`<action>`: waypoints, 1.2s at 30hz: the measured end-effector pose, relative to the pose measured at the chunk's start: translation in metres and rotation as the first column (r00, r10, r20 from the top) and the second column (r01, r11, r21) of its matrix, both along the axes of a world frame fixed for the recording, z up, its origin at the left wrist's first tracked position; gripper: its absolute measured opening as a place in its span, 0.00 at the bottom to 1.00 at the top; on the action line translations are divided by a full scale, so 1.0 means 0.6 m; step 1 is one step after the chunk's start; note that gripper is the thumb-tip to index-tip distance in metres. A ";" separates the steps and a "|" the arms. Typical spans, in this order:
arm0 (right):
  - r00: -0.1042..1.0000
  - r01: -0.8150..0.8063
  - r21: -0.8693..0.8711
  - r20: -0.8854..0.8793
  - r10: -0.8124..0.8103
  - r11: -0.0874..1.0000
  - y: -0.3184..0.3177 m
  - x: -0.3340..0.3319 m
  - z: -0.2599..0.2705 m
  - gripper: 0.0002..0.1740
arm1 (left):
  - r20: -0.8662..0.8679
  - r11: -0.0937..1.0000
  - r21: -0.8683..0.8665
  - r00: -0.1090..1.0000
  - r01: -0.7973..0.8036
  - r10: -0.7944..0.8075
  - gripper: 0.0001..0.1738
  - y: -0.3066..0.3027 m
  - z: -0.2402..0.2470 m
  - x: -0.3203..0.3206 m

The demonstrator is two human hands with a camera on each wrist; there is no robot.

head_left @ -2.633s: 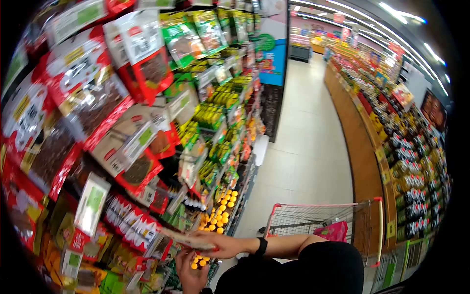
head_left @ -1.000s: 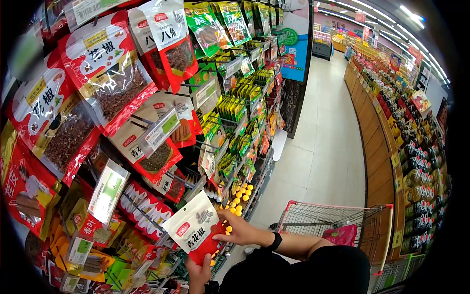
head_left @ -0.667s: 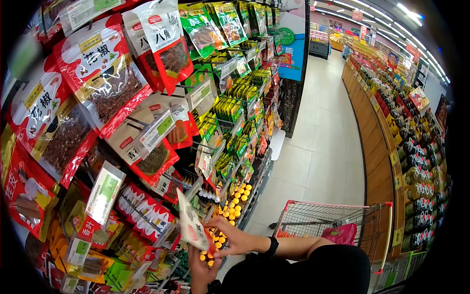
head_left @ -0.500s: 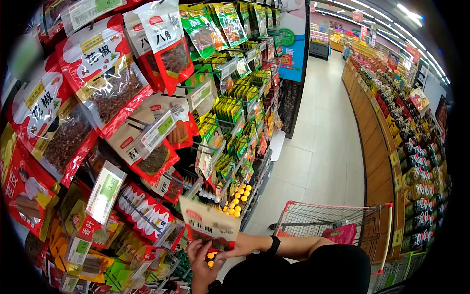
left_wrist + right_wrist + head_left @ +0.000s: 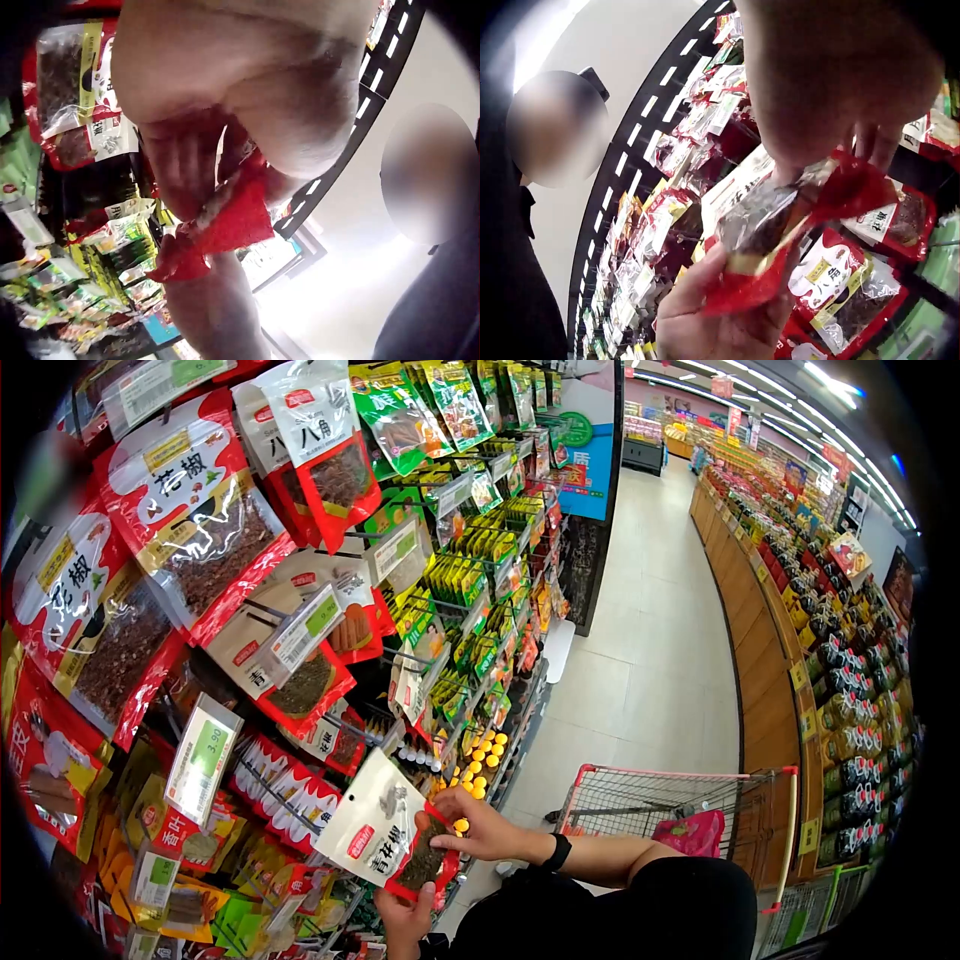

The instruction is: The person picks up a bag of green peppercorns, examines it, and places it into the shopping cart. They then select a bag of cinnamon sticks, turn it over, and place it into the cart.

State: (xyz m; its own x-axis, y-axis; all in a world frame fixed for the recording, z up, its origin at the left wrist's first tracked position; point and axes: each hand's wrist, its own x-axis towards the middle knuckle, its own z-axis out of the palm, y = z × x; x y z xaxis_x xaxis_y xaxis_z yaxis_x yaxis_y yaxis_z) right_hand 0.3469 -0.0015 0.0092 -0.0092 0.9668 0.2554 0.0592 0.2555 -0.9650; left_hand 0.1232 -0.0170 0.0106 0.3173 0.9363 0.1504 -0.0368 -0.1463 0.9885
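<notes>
A packet of green Sichuan peppercorns (image 5: 375, 820), beige above and red below with a clear window, is held in both hands with its front to the head camera. My right hand (image 5: 478, 828) grips its right edge, thumb over the window. At the bottom edge, my left hand (image 5: 405, 922) pinches it with the thumb in front. The left wrist view shows the packet's crumpled red end (image 5: 236, 221) beneath the left hand (image 5: 240, 82). In the right wrist view, the window side (image 5: 761, 217) lies between the right hand (image 5: 847, 75) and the left thumb.
Hanging spice packets (image 5: 200, 510) and price tags (image 5: 203, 758) fill the rack at left, close to the hands. A shopping cart (image 5: 640, 795) with a pink bag (image 5: 692, 833) stands at right. Beyond runs an aisle (image 5: 640, 630) beside a wooden display counter (image 5: 765, 660) of bottles.
The packet was edge-on at first, then turned back and forth; half a second ago it was tilted and bent. Now its front lies flatter and farther left, with both hands still on it.
</notes>
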 end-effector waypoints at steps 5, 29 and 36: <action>0.990 -0.103 0.092 0.109 0.093 0.990 -0.002 -0.001 -0.004 0.31 | -0.213 0.953 0.243 0.969 0.179 -0.127 0.33 0.004 -0.034 -0.005; 0.344 -0.628 0.203 -0.794 0.502 0.751 -0.030 0.022 -0.118 0.56 | -0.423 0.789 0.492 0.894 0.367 -0.152 0.41 0.037 0.014 0.068; 0.137 -0.606 0.258 -0.898 0.418 0.753 -0.017 0.021 -0.159 0.51 | -0.396 0.733 0.507 0.878 0.453 -0.269 0.38 0.034 0.033 0.077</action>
